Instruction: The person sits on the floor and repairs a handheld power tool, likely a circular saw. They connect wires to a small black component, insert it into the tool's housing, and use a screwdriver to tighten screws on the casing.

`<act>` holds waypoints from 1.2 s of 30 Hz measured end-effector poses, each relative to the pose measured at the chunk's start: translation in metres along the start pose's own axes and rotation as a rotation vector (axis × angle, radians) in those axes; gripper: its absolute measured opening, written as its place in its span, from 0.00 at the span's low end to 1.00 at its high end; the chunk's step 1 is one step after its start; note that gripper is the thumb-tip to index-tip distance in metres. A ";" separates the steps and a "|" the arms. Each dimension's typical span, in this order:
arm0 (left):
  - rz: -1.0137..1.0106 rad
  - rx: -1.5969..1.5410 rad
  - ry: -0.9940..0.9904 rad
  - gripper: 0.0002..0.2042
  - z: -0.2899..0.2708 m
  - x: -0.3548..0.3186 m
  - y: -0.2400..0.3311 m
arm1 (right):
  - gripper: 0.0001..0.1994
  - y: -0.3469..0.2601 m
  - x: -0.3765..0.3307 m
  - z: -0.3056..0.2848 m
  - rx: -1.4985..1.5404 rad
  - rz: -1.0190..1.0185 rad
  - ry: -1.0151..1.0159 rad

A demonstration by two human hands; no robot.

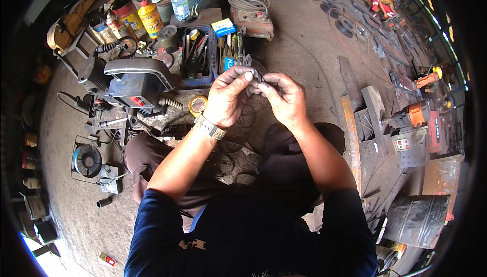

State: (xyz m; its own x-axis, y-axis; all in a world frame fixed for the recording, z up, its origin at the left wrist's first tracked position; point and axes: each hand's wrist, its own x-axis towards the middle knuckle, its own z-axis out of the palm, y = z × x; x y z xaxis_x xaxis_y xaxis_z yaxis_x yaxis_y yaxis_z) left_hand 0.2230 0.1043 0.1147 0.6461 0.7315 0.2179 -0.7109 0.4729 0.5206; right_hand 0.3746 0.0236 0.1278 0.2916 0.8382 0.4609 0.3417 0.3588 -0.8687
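Both hands, left [227,97] and right [284,98], are pinched shut on 1 small metal part [256,77], held near the blue tool tray [215,59].

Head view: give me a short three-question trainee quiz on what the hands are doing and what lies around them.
1. True or false: both the left hand and the right hand grip the small grey metal part between their fingertips.
2. Which wrist carries the wristwatch?
3. Beyond the hands lies: A) a blue tool tray, B) a red bucket, C) a green crate.

Key: 1 true; 2 the left; 3 A.
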 end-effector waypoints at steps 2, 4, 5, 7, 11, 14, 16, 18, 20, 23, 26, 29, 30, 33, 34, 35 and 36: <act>0.003 0.000 0.004 0.05 0.000 -0.001 0.000 | 0.07 -0.006 0.000 0.001 0.001 0.026 -0.009; 0.003 -0.002 0.009 0.05 0.000 -0.001 0.000 | 0.07 -0.010 0.001 0.001 -0.007 0.023 -0.019; 0.002 -0.002 0.010 0.05 0.000 -0.001 0.000 | 0.07 -0.011 0.001 0.000 -0.011 0.021 -0.023; -0.001 -0.001 0.010 0.05 0.000 -0.001 -0.001 | 0.07 -0.010 0.000 -0.001 -0.029 0.008 -0.021; 0.000 0.008 0.011 0.05 -0.003 -0.001 -0.002 | 0.06 -0.006 0.001 -0.001 -0.023 -0.012 -0.020; 0.002 0.006 0.009 0.06 -0.003 0.000 -0.003 | 0.06 -0.007 0.001 -0.001 0.009 0.001 -0.031; 0.004 0.002 0.007 0.06 -0.002 0.000 -0.004 | 0.06 -0.006 0.001 -0.001 0.025 0.003 -0.023; 0.006 0.003 0.004 0.06 -0.002 0.000 -0.004 | 0.06 -0.005 0.002 -0.002 0.011 0.006 -0.016; 0.013 0.013 0.005 0.06 -0.002 0.000 -0.004 | 0.06 -0.004 0.001 -0.002 -0.028 0.012 -0.014; -0.001 0.005 0.009 0.07 -0.005 -0.002 -0.001 | 0.07 -0.005 0.001 0.000 -0.013 0.008 -0.026; -0.017 -0.003 0.083 0.05 -0.001 0.000 -0.007 | 0.07 -0.002 0.001 -0.002 -0.047 -0.027 0.008; -0.023 0.044 0.121 0.05 -0.001 0.001 -0.009 | 0.06 -0.008 0.001 -0.005 -0.141 -0.035 -0.002; -0.025 0.045 0.133 0.05 0.000 0.000 -0.008 | 0.07 -0.008 0.001 -0.006 -0.167 -0.043 -0.008; -0.022 0.051 0.140 0.04 -0.002 0.000 -0.006 | 0.07 -0.005 0.001 -0.006 -0.210 -0.044 -0.023; -0.021 0.054 0.136 0.04 -0.002 0.001 -0.006 | 0.07 -0.004 0.001 -0.005 -0.218 -0.040 -0.026; -0.012 0.062 0.145 0.04 -0.003 0.001 -0.006 | 0.07 -0.005 0.001 -0.005 -0.229 -0.045 -0.030; -0.004 0.070 0.153 0.04 -0.003 0.002 -0.006 | 0.08 -0.008 0.002 -0.005 -0.240 -0.050 -0.033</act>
State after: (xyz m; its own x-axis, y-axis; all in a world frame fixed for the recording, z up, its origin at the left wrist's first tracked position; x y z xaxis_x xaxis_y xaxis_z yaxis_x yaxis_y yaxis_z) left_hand 0.2278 0.1041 0.1095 0.5954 0.7983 0.0903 -0.6837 0.4444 0.5788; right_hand 0.3767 0.0201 0.1363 0.2414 0.8360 0.4928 0.5587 0.2955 -0.7749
